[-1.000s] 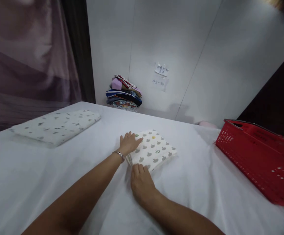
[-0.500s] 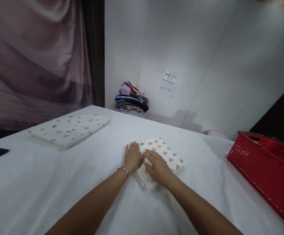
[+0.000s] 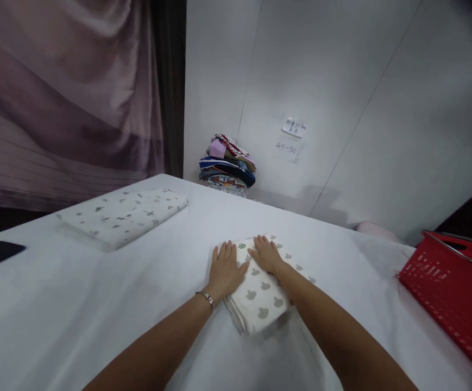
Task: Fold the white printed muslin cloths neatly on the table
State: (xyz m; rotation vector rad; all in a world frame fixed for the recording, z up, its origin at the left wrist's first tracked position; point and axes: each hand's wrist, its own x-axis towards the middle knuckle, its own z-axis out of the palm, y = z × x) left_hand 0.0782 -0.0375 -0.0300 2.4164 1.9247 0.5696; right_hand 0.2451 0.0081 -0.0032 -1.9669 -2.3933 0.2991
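Pressing cloth [image 3: 257, 293] edge, open tabletop [image 3: 154, 271] around

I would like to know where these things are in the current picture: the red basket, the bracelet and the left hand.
Red basket [image 3: 451, 293], head view, on its side wall.
Bracelet [image 3: 208, 298], head view, on its band.
Left hand [image 3: 224, 273], head view, on its back.

The single head view looks forward and down across the table [image 3: 138, 282].
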